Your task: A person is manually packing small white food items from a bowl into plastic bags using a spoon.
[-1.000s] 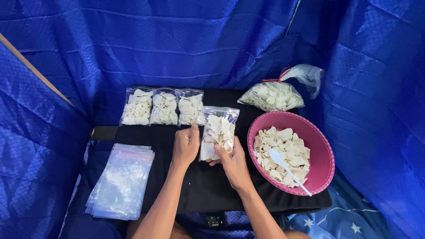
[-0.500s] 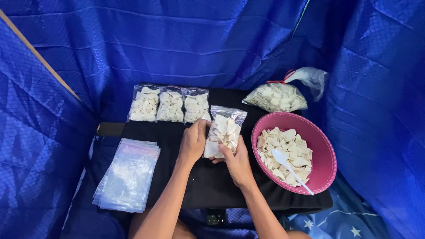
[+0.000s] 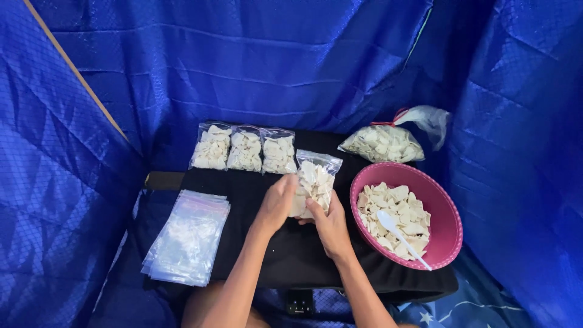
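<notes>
Left hand (image 3: 278, 203) now grips bag (image 3: 313, 182) at left edge, no longer flat beside it; right hand (image 3: 331, 226) under bag's bottom; bag nearer pink bowl (image 3: 446, 209), more upright.

Makeshift packing nook: blue tarp walls (image 3: 243, 67), stacked empty bags (image 3: 187, 238).

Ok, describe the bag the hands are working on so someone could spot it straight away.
On the black mat, left of the pink bowl, lies a small clear bag of white chips. The left hand and right hand both grip it. Unlike the three filled bags lined up behind, it sits apart and tilted.
</notes>
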